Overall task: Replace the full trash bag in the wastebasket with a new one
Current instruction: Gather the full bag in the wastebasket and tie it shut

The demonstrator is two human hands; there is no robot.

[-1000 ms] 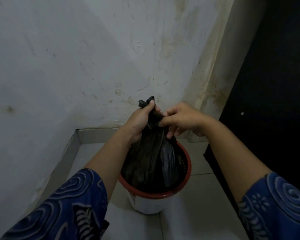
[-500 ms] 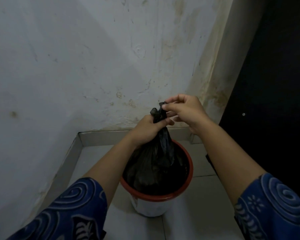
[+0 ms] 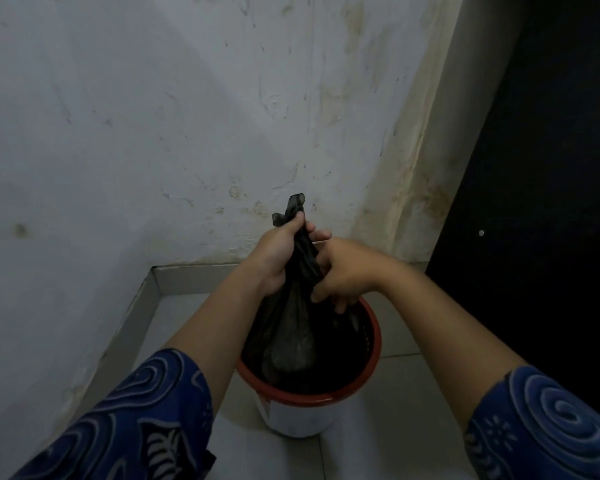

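Observation:
A black trash bag (image 3: 288, 341) hangs with its body inside a white wastebasket with a red rim (image 3: 374, 344) that stands on the tiled floor. The bag's neck is gathered and twisted, and its loose end sticks up above my fist. My left hand (image 3: 278, 258) is clenched around the neck near the top. Just below and to the right, my right hand (image 3: 347, 271) wraps its fingers around the twisted neck, fingertips pointing down over the basket's opening. The bag's bottom is hidden inside the basket.
The basket sits in a corner: a stained white wall (image 3: 187, 133) behind and to the left, with a grey tiled skirting (image 3: 194, 275) at its foot. A dark doorway (image 3: 551, 202) opens on the right. Light floor tiles (image 3: 378, 452) lie around the basket.
My right hand has dropped from the bag's tip to the neck below my left fist. My left hand has slid up the neck, and the bag's end now pokes out above it.

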